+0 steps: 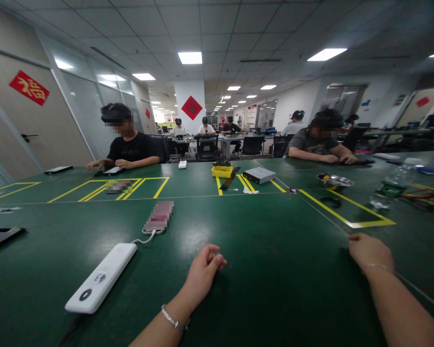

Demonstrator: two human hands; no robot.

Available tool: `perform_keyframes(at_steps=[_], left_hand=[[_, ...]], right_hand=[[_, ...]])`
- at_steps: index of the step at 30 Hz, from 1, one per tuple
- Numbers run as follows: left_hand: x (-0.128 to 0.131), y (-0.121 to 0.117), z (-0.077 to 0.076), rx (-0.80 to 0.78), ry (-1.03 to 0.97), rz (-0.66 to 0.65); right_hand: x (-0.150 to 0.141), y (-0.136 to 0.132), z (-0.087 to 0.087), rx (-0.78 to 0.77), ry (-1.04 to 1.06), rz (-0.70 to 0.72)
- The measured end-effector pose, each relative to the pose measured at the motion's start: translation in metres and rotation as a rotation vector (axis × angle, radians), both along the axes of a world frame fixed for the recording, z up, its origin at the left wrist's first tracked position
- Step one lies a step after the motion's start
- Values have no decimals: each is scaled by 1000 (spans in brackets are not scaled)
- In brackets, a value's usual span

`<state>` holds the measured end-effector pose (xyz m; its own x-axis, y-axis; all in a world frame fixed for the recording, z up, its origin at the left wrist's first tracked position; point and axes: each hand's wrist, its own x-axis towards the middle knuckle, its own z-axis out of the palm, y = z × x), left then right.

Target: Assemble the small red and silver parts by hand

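My left hand (204, 267) rests on the green table (275, 289), its fingers curled in toward the thumb. Whether something small lies between those fingertips, I cannot make out. Further right, my right hand (372, 253) lies on the table near a seam, closed, with its fingertips hidden from me. A phone (159, 217) with a blurred screen is beyond my left hand, joined by a short white cable to a long white power strip or power bank (103, 277). A black curved item (331, 202) lies inside the yellow tape past my right hand.
A yellow tray (222, 171), a grey box (259, 175), a metal bowl (335, 181) and a water bottle (396, 183) stand farther off. Cables (425, 195) lie at the right. Two people sit across the table; several more sit behind.
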<state>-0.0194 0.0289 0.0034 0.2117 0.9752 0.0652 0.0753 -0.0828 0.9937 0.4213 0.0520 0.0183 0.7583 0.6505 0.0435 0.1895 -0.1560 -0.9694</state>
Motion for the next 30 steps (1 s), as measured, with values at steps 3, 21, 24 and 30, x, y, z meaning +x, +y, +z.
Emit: perform_keyframes(at_steps=[3,21,24,30], left_hand=[[1,1,-1,10,2,33],[2,-10,11,143,313,-90],[3,-10,9,129,320,-81],[4,-9,5,136,334,-30]], right_hand=[[-34,11,11,63,239,61],[-257,-29,4,-287,660,1151],[-262,-28,-4,-299,506,1223],[-266,-28,-6,-273,501,1247]])
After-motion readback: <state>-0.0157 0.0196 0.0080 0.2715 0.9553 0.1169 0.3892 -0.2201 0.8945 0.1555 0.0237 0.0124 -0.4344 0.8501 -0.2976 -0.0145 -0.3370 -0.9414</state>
